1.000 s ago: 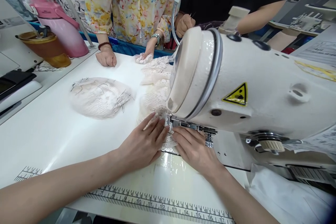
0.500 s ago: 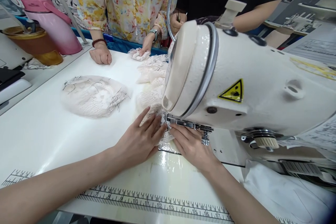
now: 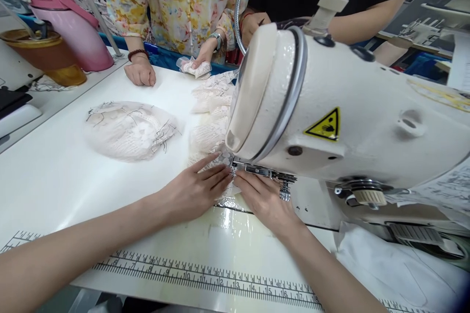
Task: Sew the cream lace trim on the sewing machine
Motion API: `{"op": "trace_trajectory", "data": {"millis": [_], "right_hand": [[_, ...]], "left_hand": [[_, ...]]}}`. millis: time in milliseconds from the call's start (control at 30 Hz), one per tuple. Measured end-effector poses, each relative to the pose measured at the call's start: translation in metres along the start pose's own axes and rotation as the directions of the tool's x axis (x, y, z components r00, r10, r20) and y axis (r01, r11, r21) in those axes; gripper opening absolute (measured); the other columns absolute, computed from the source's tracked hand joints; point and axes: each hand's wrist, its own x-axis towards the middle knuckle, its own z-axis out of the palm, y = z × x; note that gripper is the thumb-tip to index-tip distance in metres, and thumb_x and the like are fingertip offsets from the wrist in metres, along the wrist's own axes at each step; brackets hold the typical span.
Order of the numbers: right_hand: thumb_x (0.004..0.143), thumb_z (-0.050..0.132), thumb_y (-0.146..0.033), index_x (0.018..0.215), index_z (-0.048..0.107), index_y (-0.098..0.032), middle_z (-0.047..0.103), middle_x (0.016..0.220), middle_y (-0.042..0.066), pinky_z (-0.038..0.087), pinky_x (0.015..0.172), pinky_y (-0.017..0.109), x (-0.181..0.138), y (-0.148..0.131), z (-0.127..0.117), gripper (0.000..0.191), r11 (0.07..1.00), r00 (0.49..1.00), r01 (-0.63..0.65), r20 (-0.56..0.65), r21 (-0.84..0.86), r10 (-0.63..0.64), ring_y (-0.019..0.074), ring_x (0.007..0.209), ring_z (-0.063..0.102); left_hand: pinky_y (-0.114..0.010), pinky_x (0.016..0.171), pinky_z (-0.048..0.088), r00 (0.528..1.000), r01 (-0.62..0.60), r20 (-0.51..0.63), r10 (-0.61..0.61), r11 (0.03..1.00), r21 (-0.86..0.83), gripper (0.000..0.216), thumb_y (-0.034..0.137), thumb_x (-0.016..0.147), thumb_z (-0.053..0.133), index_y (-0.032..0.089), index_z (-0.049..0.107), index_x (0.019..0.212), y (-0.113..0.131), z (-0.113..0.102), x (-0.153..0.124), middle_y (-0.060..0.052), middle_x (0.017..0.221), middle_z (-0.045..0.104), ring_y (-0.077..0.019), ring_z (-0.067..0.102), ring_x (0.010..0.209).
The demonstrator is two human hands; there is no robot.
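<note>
A strip of pale pink lace fabric (image 3: pixel 209 129) runs from the far side of the table to the needle area of a white sewing machine (image 3: pixel 352 122). My left hand (image 3: pixel 194 188) lies on the lace left of the metal presser foot (image 3: pixel 232 160), its fingers stretched out. Close on the other side, my right hand (image 3: pixel 264 198) has its thumb and fingers together at the near edge of the lace, partly under a metal attachment (image 3: pixel 260 170). The machine head hides part of the strip.
A sheer lace piece with dark thread ends (image 3: pixel 130 129) lies at left. Across the table, a co-worker's hand (image 3: pixel 205 54) holds more lace; their other hand (image 3: pixel 140 71) rests nearby. A pink bottle (image 3: pixel 69 34), brown cup (image 3: pixel 51 54), printed ruler (image 3: pixel 205 279) and white cloth (image 3: pixel 389 264) surround the work.
The view has shifted slightly. Both my hands remain at the lace by the presser foot, with the left fingers a little closer together. The co-worker's hand has turned the lace it holds slightly.
</note>
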Motion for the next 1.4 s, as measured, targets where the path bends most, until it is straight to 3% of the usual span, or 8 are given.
{"op": "trace_trajectory", "data": {"millis": [233,467,600,800,933,1033,1167,1400], "right_hand": [[0.088,0.047,0.0,0.108,0.064,-0.019,0.071,0.108,0.003,0.047,0.082,0.03,0.003,-0.005,-0.002,0.033,1.0,0.999,0.025,0.024,0.007,-0.025,0.0157,0.099,0.062],[0.087,0.05,-0.001,0.107,0.063,-0.018,0.071,0.108,0.001,0.045,0.086,0.027,0.004,-0.006,0.001,0.029,0.999,1.0,0.025,-0.018,0.027,-0.025,0.0143,0.095,0.061],[0.091,0.051,-0.011,0.096,0.062,-0.019,0.071,0.099,0.002,0.046,0.082,0.027,0.01,-0.009,-0.002,0.014,0.988,0.999,-0.032,-0.016,0.15,0.035,0.0142,0.091,0.061],[0.088,0.046,-0.008,0.086,0.056,-0.02,0.064,0.082,0.0,0.048,0.082,0.032,0.007,-0.013,-0.003,0.016,0.911,1.0,0.0,-0.008,0.412,0.004,0.0145,0.084,0.057],[0.083,0.04,-0.002,0.092,0.056,-0.021,0.063,0.082,0.0,0.05,0.085,0.036,0.002,-0.014,0.001,0.027,0.882,0.999,-0.018,-0.02,0.472,0.031,0.0155,0.086,0.058],[0.086,0.045,-0.008,0.094,0.057,-0.021,0.062,0.079,-0.001,0.05,0.088,0.038,0.003,-0.015,-0.001,0.019,0.869,0.998,-0.037,-0.02,0.493,0.054,0.0162,0.085,0.058],[0.089,0.057,-0.02,0.09,0.062,-0.02,0.063,0.077,0.0,0.047,0.092,0.039,0.007,-0.015,-0.008,0.005,0.88,0.999,0.021,-0.054,0.475,0.005,0.0163,0.083,0.057],[0.088,0.059,-0.013,0.09,0.066,-0.021,0.069,0.089,-0.001,0.049,0.095,0.036,0.006,-0.009,-0.011,0.011,0.869,0.989,0.132,-0.125,0.476,-0.081,0.0129,0.091,0.061]], "left_hand": [[-0.041,0.114,0.033,0.998,0.013,0.063,-0.001,0.981,-0.192,0.035,0.018,0.094,0.04,0.012,0.061,0.122,-0.017,-0.009,0.001,-0.007,0.119,0.067,-0.0204,0.061,0.115],[-0.044,0.111,0.036,0.998,0.035,0.062,-0.026,0.989,-0.145,0.034,0.019,0.093,0.043,0.011,0.061,0.121,-0.015,-0.005,-0.001,-0.01,0.12,0.067,-0.0226,0.061,0.114],[-0.044,0.11,0.035,0.998,0.055,0.017,-0.053,0.982,-0.179,0.03,0.021,0.091,0.047,0.013,0.061,0.117,-0.015,-0.005,-0.002,-0.007,0.119,0.067,-0.0223,0.06,0.115],[-0.037,0.098,0.041,0.998,0.028,-0.043,-0.041,0.963,-0.267,0.01,0.019,0.088,0.054,0.02,0.062,0.082,-0.019,-0.012,0.001,0.001,0.09,0.07,-0.0167,0.062,0.094],[-0.036,0.094,0.041,0.999,0.022,-0.039,-0.034,0.959,-0.281,0.013,0.016,0.088,0.05,0.02,0.058,0.079,-0.016,-0.011,-0.001,0.002,0.081,0.066,-0.0143,0.06,0.082],[-0.035,0.094,0.04,0.999,0.008,-0.048,-0.021,0.965,-0.263,0.014,0.019,0.092,0.049,0.021,0.059,0.081,-0.014,-0.011,-0.002,0.003,0.078,0.065,-0.0129,0.058,0.076],[-0.034,0.092,0.04,0.998,-0.018,-0.07,0.001,0.971,-0.239,0.016,0.022,0.094,0.05,0.02,0.058,0.08,-0.012,-0.012,-0.002,0.003,0.077,0.064,-0.0127,0.057,0.074],[-0.032,0.085,0.043,0.996,-0.07,-0.068,0.057,0.977,-0.202,0.022,0.016,0.094,0.044,0.02,0.058,0.079,-0.012,-0.014,-0.001,0.002,0.079,0.065,-0.0126,0.058,0.073]]}}
